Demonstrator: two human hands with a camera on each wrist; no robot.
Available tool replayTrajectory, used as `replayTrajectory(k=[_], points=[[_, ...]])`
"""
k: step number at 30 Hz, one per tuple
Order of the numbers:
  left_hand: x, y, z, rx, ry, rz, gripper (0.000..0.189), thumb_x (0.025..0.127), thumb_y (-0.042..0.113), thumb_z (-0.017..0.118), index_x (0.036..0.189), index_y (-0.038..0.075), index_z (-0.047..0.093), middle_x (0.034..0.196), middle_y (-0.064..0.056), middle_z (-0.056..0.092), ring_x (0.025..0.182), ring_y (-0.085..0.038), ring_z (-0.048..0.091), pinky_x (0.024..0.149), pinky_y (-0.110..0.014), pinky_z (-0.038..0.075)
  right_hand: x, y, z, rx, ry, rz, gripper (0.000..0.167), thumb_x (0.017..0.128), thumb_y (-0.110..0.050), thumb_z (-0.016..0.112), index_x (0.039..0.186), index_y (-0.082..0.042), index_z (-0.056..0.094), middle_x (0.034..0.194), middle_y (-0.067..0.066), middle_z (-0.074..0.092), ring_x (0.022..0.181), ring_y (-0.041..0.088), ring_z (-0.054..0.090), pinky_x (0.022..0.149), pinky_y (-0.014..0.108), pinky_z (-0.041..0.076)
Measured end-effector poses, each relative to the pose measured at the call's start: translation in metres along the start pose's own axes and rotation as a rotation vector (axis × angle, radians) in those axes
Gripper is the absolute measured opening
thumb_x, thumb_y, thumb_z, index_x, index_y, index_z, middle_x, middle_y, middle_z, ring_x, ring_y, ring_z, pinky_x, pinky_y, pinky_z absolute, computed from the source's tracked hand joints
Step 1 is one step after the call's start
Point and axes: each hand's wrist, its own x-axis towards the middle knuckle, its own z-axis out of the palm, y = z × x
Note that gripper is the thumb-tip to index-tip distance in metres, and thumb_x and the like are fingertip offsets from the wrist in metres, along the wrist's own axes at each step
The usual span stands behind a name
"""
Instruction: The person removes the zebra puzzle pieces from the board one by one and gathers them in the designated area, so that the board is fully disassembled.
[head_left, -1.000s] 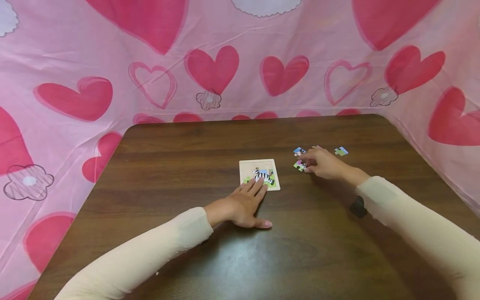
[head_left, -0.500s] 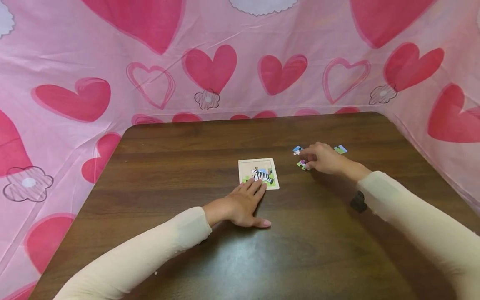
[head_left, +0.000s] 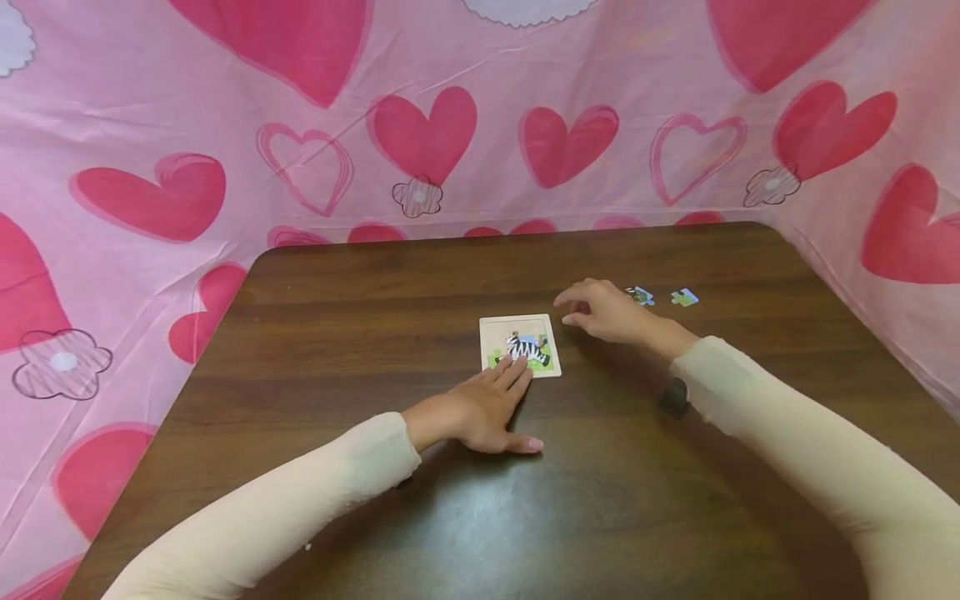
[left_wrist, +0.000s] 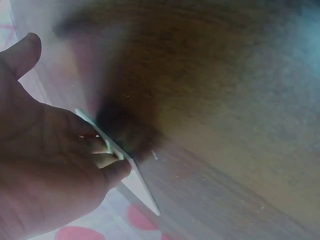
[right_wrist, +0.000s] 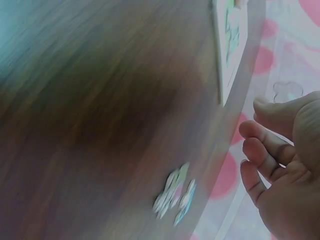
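Note:
A small pale-framed puzzle board (head_left: 495, 329) with a zebra picture lies mid-table in the head view. My left hand (head_left: 483, 412) rests its straight fingers on the board's near edge, thumb spread on the table side. In the left wrist view, the fingers lap over the rim of the board (left_wrist: 142, 192). Just right of the board is my right hand (head_left: 611, 312), with its fingers loosely bent. Thumb and fingertips stand apart in the right wrist view, and no piece shows between them. Loose jigsaw pieces (right_wrist: 172, 192) lie on the table near that hand; in the head view it hides some.
Two jigsaw pieces show behind and right of my right hand, one a blue-green piece (head_left: 684, 297). The brown wooden table (head_left: 360, 292) has rounded far corners. A pink cloth (head_left: 510, 75) printed with hearts hangs around its far side and sides.
My right hand has left the jigsaw pieces and moved left toward the board. A piece behind it has come into view. My left hand stays on the board.

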Motion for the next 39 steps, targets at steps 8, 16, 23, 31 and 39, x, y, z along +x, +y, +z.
replayTrajectory(k=[8,16,23,31,39], points=[[0.002,-0.001,0.002,-0.023,-0.009,-0.011,0.103,0.085,0.075,0.044,0.156,0.012,0.003,0.162,-0.005,-0.008,0.148,-0.023,-0.004,0.117,-0.043,0.012,0.019,-0.022,0.017,0.073,-0.057,-0.061,0.026,0.084,-0.001,0.071,0.11,-0.001,0.07,0.08,0.004,0.06,0.074,0.02,0.05,0.069,0.035,0.042],[-0.002,0.0,-0.001,-0.013,-0.009,0.02,0.1,0.088,0.071,0.045,0.155,0.009,0.004,0.162,-0.006,-0.007,0.148,-0.024,-0.004,0.118,-0.04,0.008,0.03,-0.027,0.03,0.154,-0.129,-0.02,0.034,0.082,-0.001,0.073,0.115,-0.004,0.069,0.086,0.003,0.061,0.082,0.02,0.054,0.073,0.035,0.047],[-0.005,0.0,-0.002,-0.028,-0.01,0.023,0.1,0.088,0.07,0.046,0.155,0.009,0.004,0.162,-0.006,-0.007,0.148,-0.023,-0.005,0.118,-0.039,0.007,0.036,-0.025,0.035,0.171,-0.219,0.026,0.044,0.078,-0.006,0.079,0.121,-0.007,0.067,0.094,0.007,0.059,0.085,0.02,0.054,0.078,0.035,0.047],[-0.004,0.001,-0.001,-0.029,-0.005,0.015,0.101,0.087,0.07,0.047,0.155,0.009,0.004,0.162,-0.006,-0.007,0.148,-0.024,-0.005,0.118,-0.041,0.008,0.037,-0.027,0.038,0.148,-0.211,0.038,0.033,0.077,-0.004,0.08,0.108,-0.01,0.074,0.091,0.005,0.059,0.085,0.02,0.053,0.078,0.034,0.046],[-0.004,0.002,-0.002,-0.021,-0.015,0.013,0.102,0.087,0.071,0.046,0.155,0.009,0.003,0.162,-0.007,-0.008,0.148,-0.024,-0.005,0.118,-0.04,0.007,0.037,-0.026,0.042,0.184,-0.197,0.026,0.029,0.075,0.005,0.076,0.099,-0.01,0.069,0.088,0.007,0.055,0.082,0.021,0.051,0.075,0.033,0.044]])
